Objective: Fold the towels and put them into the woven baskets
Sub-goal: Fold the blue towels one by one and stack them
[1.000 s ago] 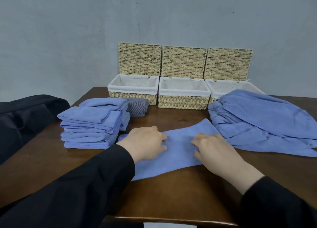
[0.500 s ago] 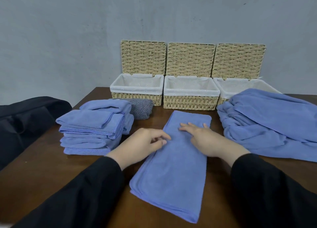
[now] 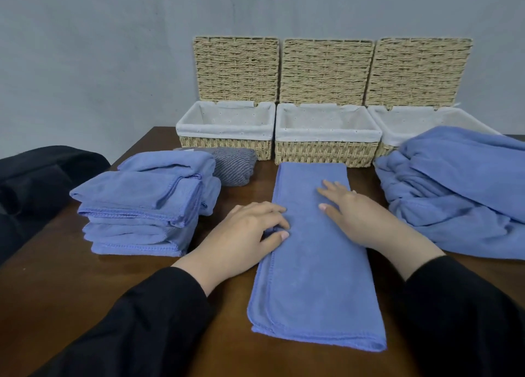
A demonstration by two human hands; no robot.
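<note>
Head view: one blue towel [image 3: 318, 251] lies on the brown counter [image 3: 56, 277] as a long narrow strip, running from the lower centre of the frame up to just in front of the middle woven basket [image 3: 326, 149]; left hand [image 3: 244, 234] sits at the strip's left edge, fingers [image 3: 279, 224] curled and pinching a small ridge of cloth; right hand [image 3: 358, 217] lies flat on the strip, fingers straight and spread, grasping nothing, pressing the cloth down. Judged step: mid-fold, lengthwise fold made and being smoothed; crosswise folds not yet done. Stack of folded towels [image 3: 142, 206] at centre left of the frame; pile of unfolded towels [image 3: 460, 195] at right, partly covering the right basket [image 3: 420, 126]; left basket [image 3: 227, 129], middle and right baskets show white liners and no towels, lids propped upright behind; so the task looks early to midway. Next move likely calls for taking one short end with both hands and bringing it over to the other, edges kept aligned, then pressing flat; the limp cloth may skew if the edge slips.
</note>
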